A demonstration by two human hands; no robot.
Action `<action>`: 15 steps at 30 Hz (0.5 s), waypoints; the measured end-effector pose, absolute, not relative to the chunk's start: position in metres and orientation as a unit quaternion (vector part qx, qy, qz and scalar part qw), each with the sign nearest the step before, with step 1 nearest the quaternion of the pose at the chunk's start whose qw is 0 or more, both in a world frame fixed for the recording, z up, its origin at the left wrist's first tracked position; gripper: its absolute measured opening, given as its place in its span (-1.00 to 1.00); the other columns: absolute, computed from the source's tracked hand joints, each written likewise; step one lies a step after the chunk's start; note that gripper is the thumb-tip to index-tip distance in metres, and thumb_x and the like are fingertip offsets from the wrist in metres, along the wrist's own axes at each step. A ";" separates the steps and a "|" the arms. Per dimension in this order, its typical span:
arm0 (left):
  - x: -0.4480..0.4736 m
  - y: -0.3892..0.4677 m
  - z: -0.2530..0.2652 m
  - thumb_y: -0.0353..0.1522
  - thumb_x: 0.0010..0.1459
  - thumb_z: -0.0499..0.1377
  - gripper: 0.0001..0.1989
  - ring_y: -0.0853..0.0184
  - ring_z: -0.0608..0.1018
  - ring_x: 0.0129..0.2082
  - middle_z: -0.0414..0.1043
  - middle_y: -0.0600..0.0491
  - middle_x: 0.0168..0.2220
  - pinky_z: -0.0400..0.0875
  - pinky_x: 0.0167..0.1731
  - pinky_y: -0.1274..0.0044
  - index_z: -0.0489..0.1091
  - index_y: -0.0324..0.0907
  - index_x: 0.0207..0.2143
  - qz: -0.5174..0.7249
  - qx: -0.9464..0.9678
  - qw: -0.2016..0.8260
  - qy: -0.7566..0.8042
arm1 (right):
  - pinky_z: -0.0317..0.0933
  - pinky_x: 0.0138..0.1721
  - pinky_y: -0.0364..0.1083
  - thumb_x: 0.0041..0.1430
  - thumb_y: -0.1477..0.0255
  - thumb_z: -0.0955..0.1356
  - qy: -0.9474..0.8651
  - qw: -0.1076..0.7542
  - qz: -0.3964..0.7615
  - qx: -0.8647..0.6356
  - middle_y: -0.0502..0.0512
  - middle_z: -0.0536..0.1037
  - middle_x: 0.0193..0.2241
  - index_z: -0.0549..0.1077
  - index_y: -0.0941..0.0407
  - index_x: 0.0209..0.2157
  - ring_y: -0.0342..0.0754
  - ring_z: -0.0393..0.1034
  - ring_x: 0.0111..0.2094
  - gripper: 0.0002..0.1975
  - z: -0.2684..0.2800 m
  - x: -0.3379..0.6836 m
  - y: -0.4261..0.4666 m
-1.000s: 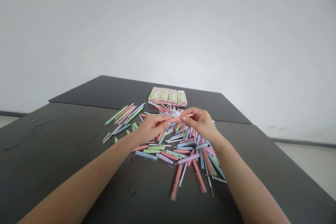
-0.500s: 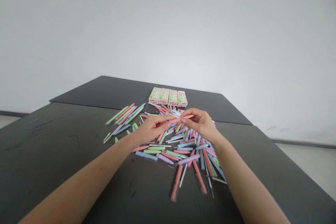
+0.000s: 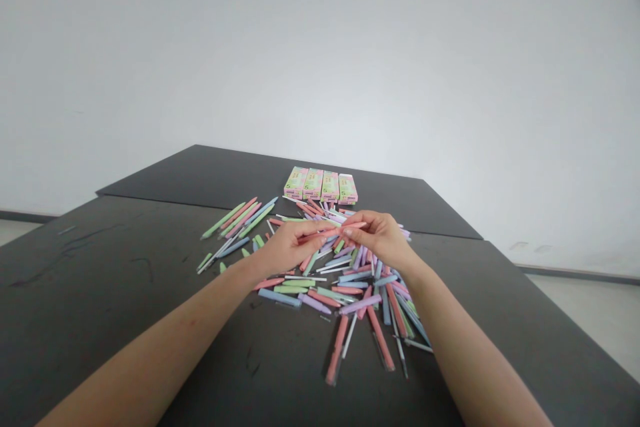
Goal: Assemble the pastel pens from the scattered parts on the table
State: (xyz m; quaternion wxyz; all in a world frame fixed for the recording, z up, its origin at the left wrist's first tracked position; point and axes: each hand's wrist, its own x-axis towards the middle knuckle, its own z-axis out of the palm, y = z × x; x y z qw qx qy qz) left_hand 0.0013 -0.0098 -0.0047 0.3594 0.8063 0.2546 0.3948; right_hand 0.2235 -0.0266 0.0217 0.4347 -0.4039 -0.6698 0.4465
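A coral-pink pen lies sideways between my two hands, above a heap of pen parts. My left hand has its fingers closed round the left part of the pen. At the other end, my right hand pinches the pen between thumb and fingers. Fingers cover much of it, so I cannot tell whether its parts are joined. Beneath and in front of the hands spread loose barrels, caps and white refills; a lilac pen piece and a coral pen with a clear cap lie nearest me.
Several small green-and-pink boxes stand in a row behind the heap. Left of it, several pens in green, coral, pink and blue lie side by side. The black table ends before a pale wall.
Both hands stay almost in place on the coral-pink pen. My right hand's fingers have shifted slightly; the things on the table look the same.
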 end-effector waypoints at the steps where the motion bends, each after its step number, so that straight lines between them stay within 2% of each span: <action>1: 0.002 -0.010 -0.004 -0.27 0.22 0.12 -0.62 0.30 0.58 -0.31 0.55 -0.01 -0.42 0.46 -0.29 0.56 0.47 -0.26 0.01 0.396 0.804 0.362 0.257 | 0.20 -0.49 -0.16 0.05 0.24 0.45 -0.673 0.433 0.439 -0.408 0.02 0.51 -0.58 0.53 0.18 -0.35 -0.17 0.33 -0.55 -0.73 0.021 0.223 -0.026; 4: 0.002 -0.012 -0.003 -0.27 0.21 0.12 -0.62 0.27 0.58 -0.24 0.56 -0.02 -0.38 0.47 -0.24 0.52 0.47 -0.27 0.01 0.398 0.800 0.363 0.266 | 0.16 -0.54 -0.18 0.06 0.20 0.44 -0.676 0.438 0.415 -0.423 0.02 0.50 -0.60 0.52 0.19 -0.40 -0.20 0.29 -0.59 -0.70 0.020 0.222 -0.025; 8: 0.003 -0.014 -0.002 -0.28 0.22 0.12 -0.64 0.28 0.59 -0.25 0.56 -0.01 -0.41 0.47 -0.25 0.52 0.49 -0.26 -0.01 0.396 0.797 0.367 0.270 | 0.16 -0.56 -0.18 0.05 0.19 0.44 -0.681 0.431 0.408 -0.429 0.02 0.49 -0.60 0.54 0.19 -0.41 -0.20 0.28 -0.60 -0.69 0.020 0.221 -0.025; 11: 0.002 -0.014 -0.001 -0.28 0.22 0.13 -0.65 0.30 0.58 -0.33 0.54 0.00 -0.46 0.45 -0.33 0.56 0.50 -0.26 -0.03 0.398 0.794 0.368 0.276 | 0.24 -0.50 -0.17 0.01 0.25 0.47 -0.678 0.423 0.438 -0.411 0.01 0.52 -0.55 0.50 0.16 -0.25 -0.17 0.37 -0.55 -0.69 0.021 0.222 -0.026; 13: 0.001 -0.013 -0.001 -0.28 0.22 0.12 -0.65 0.35 0.55 -0.42 0.52 0.02 -0.50 0.42 -0.42 0.60 0.50 -0.26 -0.03 0.393 0.794 0.369 0.280 | 0.29 -0.46 -0.15 -0.02 0.31 0.49 -0.673 0.428 0.464 -0.386 0.00 0.55 -0.47 0.41 0.10 -0.13 -0.13 0.43 -0.49 -0.59 0.022 0.224 -0.027; 15: 0.000 -0.011 -0.002 -0.30 0.23 0.11 -0.65 0.41 0.49 -0.53 0.48 0.05 -0.55 0.34 -0.53 0.64 0.49 -0.27 -0.02 0.382 0.795 0.373 0.288 | 0.31 -0.44 -0.13 -0.04 0.36 0.50 -0.675 0.435 0.474 -0.361 0.01 0.57 -0.40 0.35 0.05 -0.09 -0.11 0.46 -0.46 -0.54 0.023 0.227 -0.028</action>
